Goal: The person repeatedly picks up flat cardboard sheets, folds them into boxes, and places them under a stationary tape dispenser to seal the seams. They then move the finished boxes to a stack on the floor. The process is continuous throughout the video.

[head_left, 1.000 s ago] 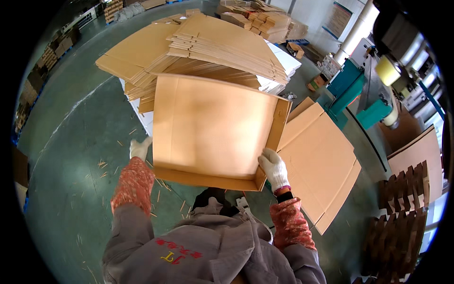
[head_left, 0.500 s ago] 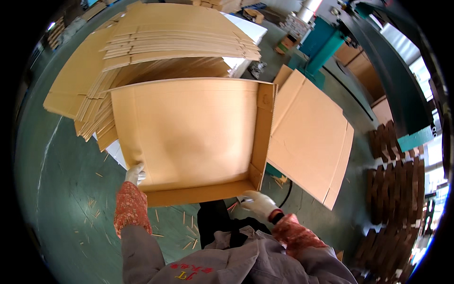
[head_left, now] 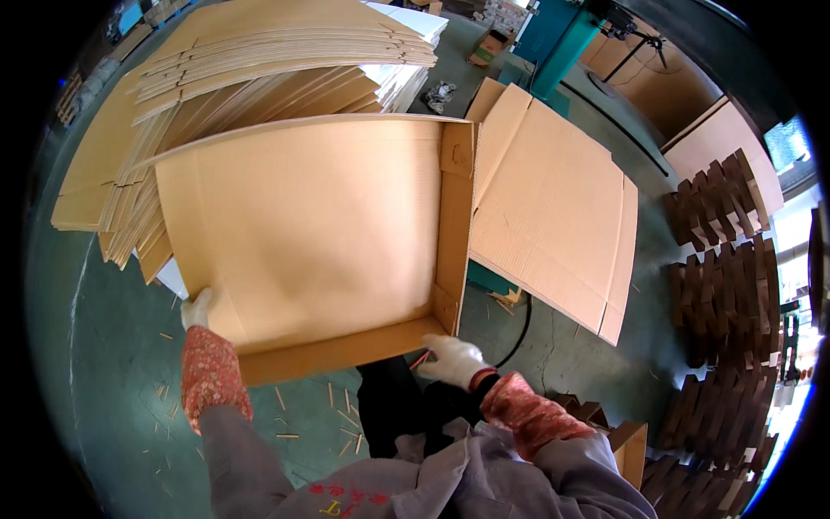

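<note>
Indoors, over a green floor (head_left: pixel 112 346) strewn with slivers (head_left: pixel 280 399), the cardboard box (head_left: pixel 311 233) tilts open-side up before stacked sheets (head_left: pixel 285 54), long axis left-to-right, left hand (head_left: pixel 197 309) gripping its left edge, right hand (head_left: pixel 453 360) by its near-right corner, hold unclear.

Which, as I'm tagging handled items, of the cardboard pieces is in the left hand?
The tray with upright right and near walls; the left hand grips its left edge. The creased sheet to its right and the stacked sheets beyond lie untouched.
</note>
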### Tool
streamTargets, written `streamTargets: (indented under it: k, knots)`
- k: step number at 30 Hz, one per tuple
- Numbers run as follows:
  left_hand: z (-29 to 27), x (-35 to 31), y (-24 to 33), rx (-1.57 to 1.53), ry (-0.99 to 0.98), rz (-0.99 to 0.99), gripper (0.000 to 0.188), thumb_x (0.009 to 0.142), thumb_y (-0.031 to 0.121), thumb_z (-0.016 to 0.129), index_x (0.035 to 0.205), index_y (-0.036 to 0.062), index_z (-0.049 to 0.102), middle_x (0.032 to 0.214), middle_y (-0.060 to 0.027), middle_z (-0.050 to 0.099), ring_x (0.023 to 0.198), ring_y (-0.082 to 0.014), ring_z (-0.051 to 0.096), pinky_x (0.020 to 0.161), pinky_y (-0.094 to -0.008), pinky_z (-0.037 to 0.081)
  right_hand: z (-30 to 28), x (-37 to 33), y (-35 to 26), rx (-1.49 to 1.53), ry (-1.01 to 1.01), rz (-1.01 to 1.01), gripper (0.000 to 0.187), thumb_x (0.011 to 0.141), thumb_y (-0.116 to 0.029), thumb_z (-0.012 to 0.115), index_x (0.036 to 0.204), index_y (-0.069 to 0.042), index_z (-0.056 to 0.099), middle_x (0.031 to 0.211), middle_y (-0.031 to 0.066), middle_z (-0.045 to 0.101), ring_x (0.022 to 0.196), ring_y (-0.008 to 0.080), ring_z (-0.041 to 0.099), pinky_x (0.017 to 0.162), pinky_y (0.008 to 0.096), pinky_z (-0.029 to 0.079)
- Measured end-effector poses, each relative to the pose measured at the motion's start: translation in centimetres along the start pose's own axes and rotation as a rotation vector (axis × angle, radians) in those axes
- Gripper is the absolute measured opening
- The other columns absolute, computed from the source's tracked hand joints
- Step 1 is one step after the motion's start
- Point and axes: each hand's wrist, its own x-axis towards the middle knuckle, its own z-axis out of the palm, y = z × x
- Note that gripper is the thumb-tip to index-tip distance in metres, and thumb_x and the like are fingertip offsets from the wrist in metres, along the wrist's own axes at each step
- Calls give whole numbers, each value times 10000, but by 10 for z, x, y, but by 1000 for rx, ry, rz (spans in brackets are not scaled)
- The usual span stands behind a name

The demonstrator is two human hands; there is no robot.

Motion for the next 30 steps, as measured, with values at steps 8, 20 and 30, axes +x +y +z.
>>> streamTargets:
  k: [8, 20, 30]
  knots:
    - [-61, -201, 230, -404, -366, -304, 614, 1001, 324, 683, 1496, -4, 527, 1430, -149, 631, 1247, -290, 647, 1063, -408, 529, 45, -48, -39, -234, 91, -661, 488, 773, -338, 799, 1214, -147, 713, 1133, 88, 733, 1122, 323, 675, 966, 441, 538]
    - [-31, -404, 489, -398, -552, -51, 479, 1003, 269, 593, 1382, -25, 592, 1249, -148, 712, 1115, -285, 703, 974, -433, 568, -220, -321, -39, -51, 643, -673, 813, 664, -550, 915, 1271, -46, 718, 1132, 201, 747, 1070, 396, 711, 938, 457, 568]
    - [89, -489, 597, -210, -1191, -249, 492, 1080, 434, 536, 1106, -24, 715, 880, -167, 772, 609, -241, 725, 551, -349, 583, -240, -415, -15, 1110, 936, -595, 340, 715, -170, 921, 831, -61, 621, 803, -30, 592, 749, 86, 546, 644, 288, 434]
